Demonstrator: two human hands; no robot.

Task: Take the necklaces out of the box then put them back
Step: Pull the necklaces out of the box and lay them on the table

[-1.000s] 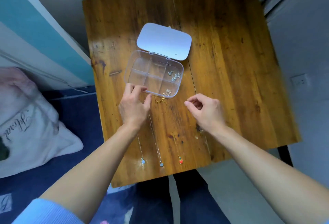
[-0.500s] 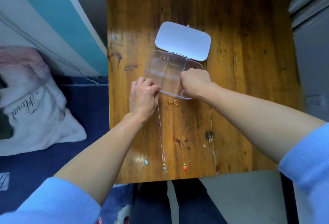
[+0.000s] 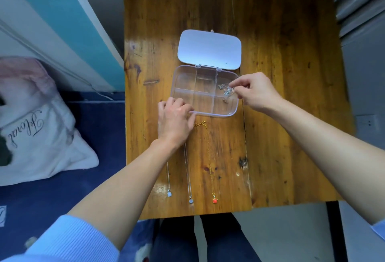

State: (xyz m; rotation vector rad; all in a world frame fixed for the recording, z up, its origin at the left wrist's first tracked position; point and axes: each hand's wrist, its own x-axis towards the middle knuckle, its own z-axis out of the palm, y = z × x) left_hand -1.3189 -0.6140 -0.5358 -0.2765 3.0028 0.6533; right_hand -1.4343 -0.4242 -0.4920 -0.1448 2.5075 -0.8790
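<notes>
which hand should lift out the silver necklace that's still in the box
Right. The right hand already pinches the silver necklace over the box; the left hand steadies its near rim.

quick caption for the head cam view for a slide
Right hand pinches a silver necklace in the open clear box, left hand steadying it; three necklaces lie on the wooden table.
</notes>
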